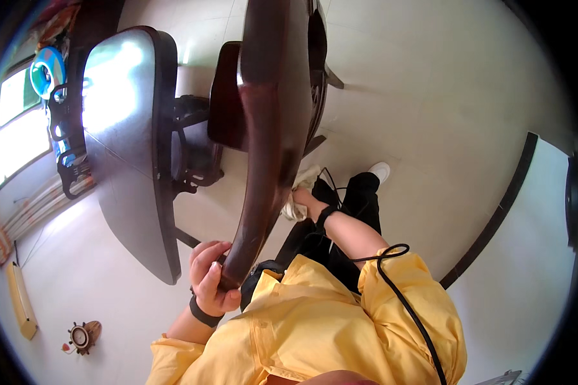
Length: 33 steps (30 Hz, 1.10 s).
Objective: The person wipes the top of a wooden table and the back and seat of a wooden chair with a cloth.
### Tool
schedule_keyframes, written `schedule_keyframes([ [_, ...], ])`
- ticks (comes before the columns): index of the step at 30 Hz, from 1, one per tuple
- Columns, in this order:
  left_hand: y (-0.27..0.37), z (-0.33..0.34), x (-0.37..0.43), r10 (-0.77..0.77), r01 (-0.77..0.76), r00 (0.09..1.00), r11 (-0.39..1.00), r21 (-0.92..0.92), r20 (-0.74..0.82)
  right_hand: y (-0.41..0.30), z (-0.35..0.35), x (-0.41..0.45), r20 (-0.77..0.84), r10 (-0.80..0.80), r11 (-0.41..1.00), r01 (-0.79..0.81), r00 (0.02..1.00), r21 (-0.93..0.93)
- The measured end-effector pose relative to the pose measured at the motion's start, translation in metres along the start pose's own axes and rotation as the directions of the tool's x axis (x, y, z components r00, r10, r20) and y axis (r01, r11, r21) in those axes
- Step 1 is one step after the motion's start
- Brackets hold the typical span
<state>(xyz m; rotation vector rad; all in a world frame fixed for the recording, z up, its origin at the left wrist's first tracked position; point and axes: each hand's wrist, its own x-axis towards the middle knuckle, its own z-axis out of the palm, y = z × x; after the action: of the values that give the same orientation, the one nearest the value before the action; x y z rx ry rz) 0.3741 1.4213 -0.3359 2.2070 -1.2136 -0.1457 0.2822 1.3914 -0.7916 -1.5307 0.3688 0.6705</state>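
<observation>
A dark polished wooden chair (265, 130) stands before me, its thick curved rail running from the top of the view down towards my body. My left hand (212, 279) grips the rail's near end, thumb on one side and fingers on the other. Lower down, on the rail's right side, my right hand (306, 198) holds a crumpled whitish cloth (296, 211) against or close beside the chair. The chair partly hides the cloth and fingers, so contact is hard to tell. Both wrists wear black bands.
A dark oval wooden table (130, 192) stands left of the chair, with another dark seat (227, 96) between them. Carved chair backs (65, 144) show beyond the table. A black cable (404, 298) hangs along my right sleeve. A dark skirting strip (496, 221) borders the tiled floor (438, 120).
</observation>
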Motion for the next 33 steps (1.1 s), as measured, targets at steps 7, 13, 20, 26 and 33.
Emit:
schedule_keyframes([
  [7,0.003,-0.001,0.006,0.040,-0.049,0.989,0.997,-0.056,-0.143,-0.122,-0.020,-0.120,0.413,0.000,0.552,-0.344,0.911,0.760],
  [13,0.017,-0.013,0.021,0.083,-0.091,0.981,0.995,-0.038,-0.175,-0.211,-0.055,-0.205,0.238,-0.356,0.776,0.144,0.904,0.614],
  [20,0.020,-0.035,0.029,0.049,-0.059,0.980,0.997,-0.047,-0.195,-0.286,-0.067,-0.258,0.231,-0.167,0.900,0.053,0.959,0.432],
  [26,0.025,-0.044,0.004,-0.047,0.035,0.922,0.999,-0.039,-0.386,-0.298,-0.061,-0.299,0.161,-0.092,0.798,-0.024,0.983,0.602],
  [33,0.026,-0.088,-0.045,-0.216,0.022,0.808,0.941,-0.338,-0.548,-0.285,-0.085,-0.349,-0.280,-0.031,0.576,0.246,0.959,0.780],
])
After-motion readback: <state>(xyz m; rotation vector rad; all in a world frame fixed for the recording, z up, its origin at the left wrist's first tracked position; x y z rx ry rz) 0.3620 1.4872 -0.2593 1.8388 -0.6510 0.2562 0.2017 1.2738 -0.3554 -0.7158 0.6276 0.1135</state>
